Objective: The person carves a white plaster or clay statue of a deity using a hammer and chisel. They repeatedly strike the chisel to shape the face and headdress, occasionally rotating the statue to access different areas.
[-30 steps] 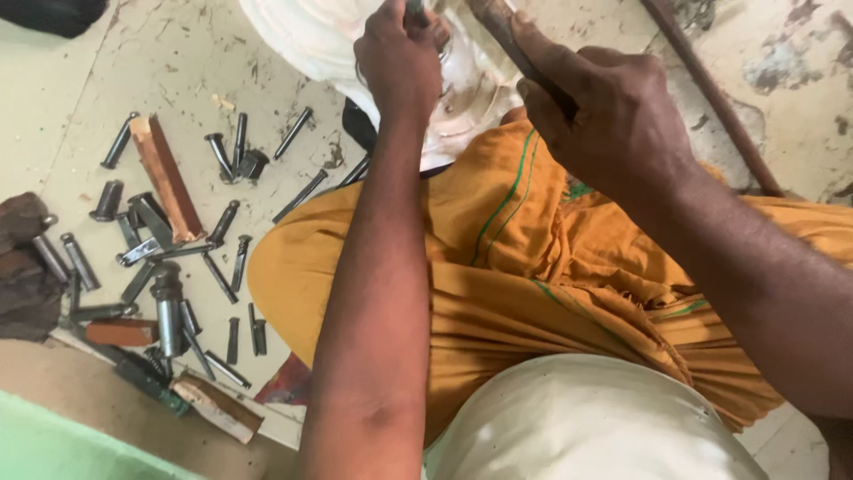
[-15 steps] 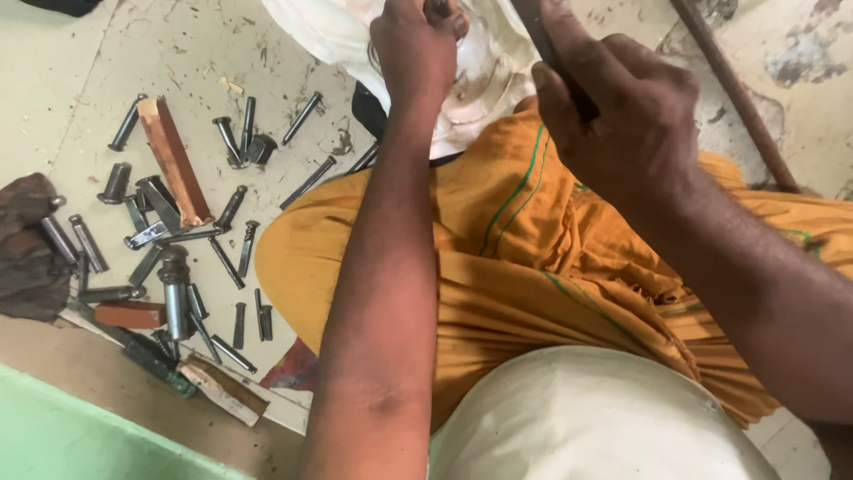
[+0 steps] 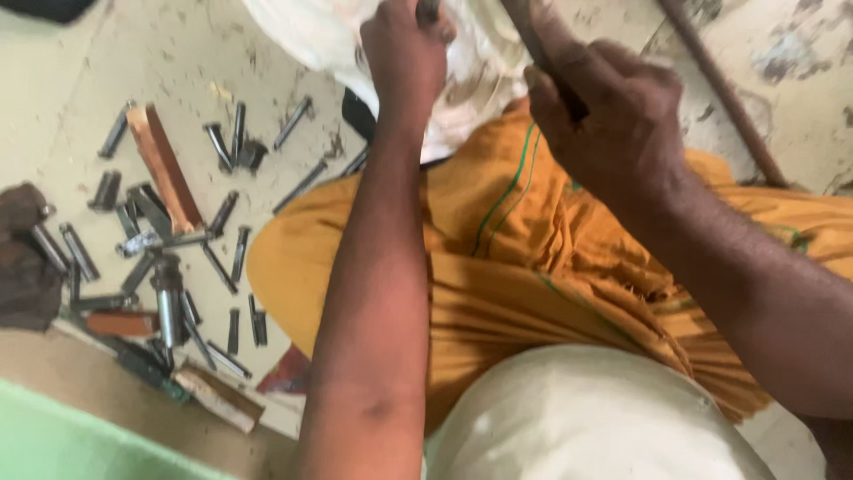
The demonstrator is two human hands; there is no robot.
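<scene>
seen from above, the left hand (image 3: 404, 53) is closed around a short dark metal tool (image 3: 428, 11) at the top edge, its tip pressed toward a pale white rounded block (image 3: 484, 62) resting against the orange cloth (image 3: 551, 267) over the lap. the right hand (image 3: 613, 124) is clenched around a dark wooden handle (image 3: 533, 36) slanting up and left out of view. the metal tool looks stiff and heavy, best held mid-shaft; it seems to stand nearly upright. loose grey metal chisels (image 3: 169, 258) lie scattered on the floor (image 3: 71, 80) to the left.
</scene>
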